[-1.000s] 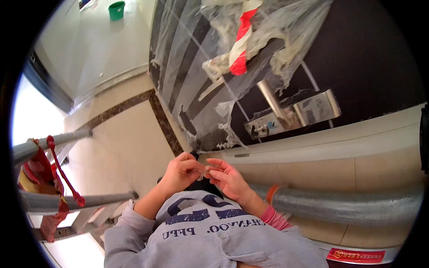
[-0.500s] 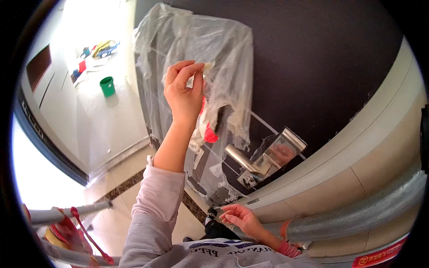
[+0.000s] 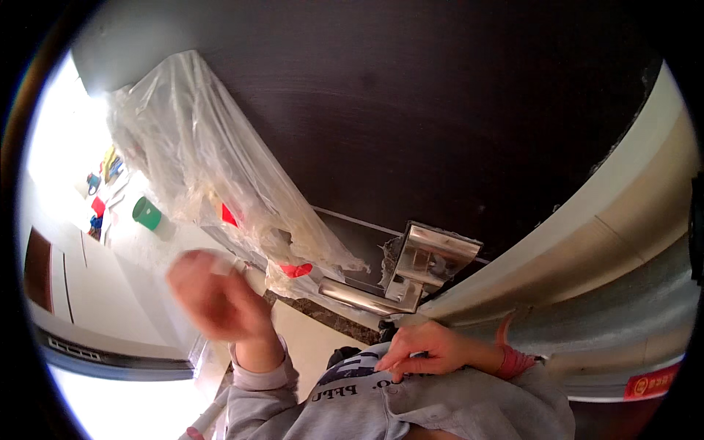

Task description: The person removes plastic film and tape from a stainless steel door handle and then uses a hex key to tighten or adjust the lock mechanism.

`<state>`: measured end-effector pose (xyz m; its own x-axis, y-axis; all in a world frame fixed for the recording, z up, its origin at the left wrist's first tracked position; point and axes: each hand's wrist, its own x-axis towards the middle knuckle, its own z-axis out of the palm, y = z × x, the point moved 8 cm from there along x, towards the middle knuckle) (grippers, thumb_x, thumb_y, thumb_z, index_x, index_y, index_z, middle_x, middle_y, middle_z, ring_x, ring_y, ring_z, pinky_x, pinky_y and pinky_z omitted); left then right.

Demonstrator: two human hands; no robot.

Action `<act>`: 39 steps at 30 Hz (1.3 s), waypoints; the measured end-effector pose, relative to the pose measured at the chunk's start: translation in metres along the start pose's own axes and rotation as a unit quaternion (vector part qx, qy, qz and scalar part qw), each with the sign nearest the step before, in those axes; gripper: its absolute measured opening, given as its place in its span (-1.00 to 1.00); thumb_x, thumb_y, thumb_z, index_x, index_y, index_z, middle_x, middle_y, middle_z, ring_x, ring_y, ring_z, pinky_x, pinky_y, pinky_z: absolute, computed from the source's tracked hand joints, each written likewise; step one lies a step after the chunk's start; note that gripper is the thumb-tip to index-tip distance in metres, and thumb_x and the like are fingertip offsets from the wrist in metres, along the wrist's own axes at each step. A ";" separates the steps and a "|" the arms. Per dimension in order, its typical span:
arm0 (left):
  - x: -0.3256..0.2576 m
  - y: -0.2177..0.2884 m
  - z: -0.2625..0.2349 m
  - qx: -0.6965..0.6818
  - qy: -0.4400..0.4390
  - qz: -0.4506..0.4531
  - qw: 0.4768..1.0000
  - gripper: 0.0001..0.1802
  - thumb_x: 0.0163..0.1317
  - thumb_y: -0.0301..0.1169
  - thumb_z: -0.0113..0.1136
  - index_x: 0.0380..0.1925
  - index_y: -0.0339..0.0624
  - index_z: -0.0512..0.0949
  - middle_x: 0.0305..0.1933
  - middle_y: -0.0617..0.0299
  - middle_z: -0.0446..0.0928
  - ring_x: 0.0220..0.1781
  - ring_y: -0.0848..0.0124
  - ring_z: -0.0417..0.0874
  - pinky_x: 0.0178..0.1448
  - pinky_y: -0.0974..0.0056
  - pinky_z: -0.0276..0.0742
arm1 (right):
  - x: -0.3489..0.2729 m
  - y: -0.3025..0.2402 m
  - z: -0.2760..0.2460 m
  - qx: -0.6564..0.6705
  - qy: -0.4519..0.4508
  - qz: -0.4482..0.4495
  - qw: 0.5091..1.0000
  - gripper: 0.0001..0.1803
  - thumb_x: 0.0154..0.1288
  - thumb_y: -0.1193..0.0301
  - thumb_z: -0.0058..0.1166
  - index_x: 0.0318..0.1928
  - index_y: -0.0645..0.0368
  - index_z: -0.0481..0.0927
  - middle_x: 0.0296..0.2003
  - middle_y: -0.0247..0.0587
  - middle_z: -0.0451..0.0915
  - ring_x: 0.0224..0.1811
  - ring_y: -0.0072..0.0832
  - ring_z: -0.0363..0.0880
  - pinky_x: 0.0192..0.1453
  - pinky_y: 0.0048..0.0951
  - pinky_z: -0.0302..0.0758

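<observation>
My left hand (image 3: 220, 297) is low on the left, smeared by motion, in front of the pale wall and floor. A whitish patch shows by its fingers; I cannot make out whether it is held. My right hand (image 3: 425, 348) hovers before my grey sweatshirt (image 3: 469, 396), fingers loosely bent and a little apart, with nothing visible in them. Ahead, a crumpled clear plastic film (image 3: 213, 139) hangs from the left part of a dark door (image 3: 425, 95), with red and yellowish scraps on its torn lower end. The metal door handle (image 3: 359, 297) sits just above my right hand.
A pale door frame (image 3: 587, 198) curves along the right, beside a grey rounded pipe-like form (image 3: 616, 315). Through the opening at left stand a green bucket (image 3: 147, 213) and a pile of colourful things (image 3: 103, 191). A dark stone strip (image 3: 323, 319) crosses the floor.
My left hand has dropped away from the film, down and left. The film now hangs farther left and lower in view, baring more door. My right hand has shifted slightly up and right.
</observation>
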<state>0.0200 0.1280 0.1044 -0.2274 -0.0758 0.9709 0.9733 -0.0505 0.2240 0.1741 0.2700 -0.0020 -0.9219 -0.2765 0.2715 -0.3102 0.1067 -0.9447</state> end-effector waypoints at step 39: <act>-0.065 0.019 0.120 -0.007 -0.343 -0.138 0.929 -0.87 0.07 -0.45 0.15 -0.52 -0.28 0.45 -0.54 0.05 0.52 -0.52 0.20 0.57 -0.40 0.23 0.44 | 0.028 0.105 -0.006 0.378 0.544 -0.175 0.729 -0.76 0.31 0.40 -0.10 -0.04 0.12 0.43 -0.15 -0.34 0.51 -0.07 -0.52 0.46 -0.07 -0.47 0.41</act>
<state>0.0573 0.2511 0.0555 -0.3901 0.5943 0.7033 0.8792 0.0134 0.4763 0.1140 0.2793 -0.0929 -0.5830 0.8039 0.1177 -0.7334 -0.4584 -0.5020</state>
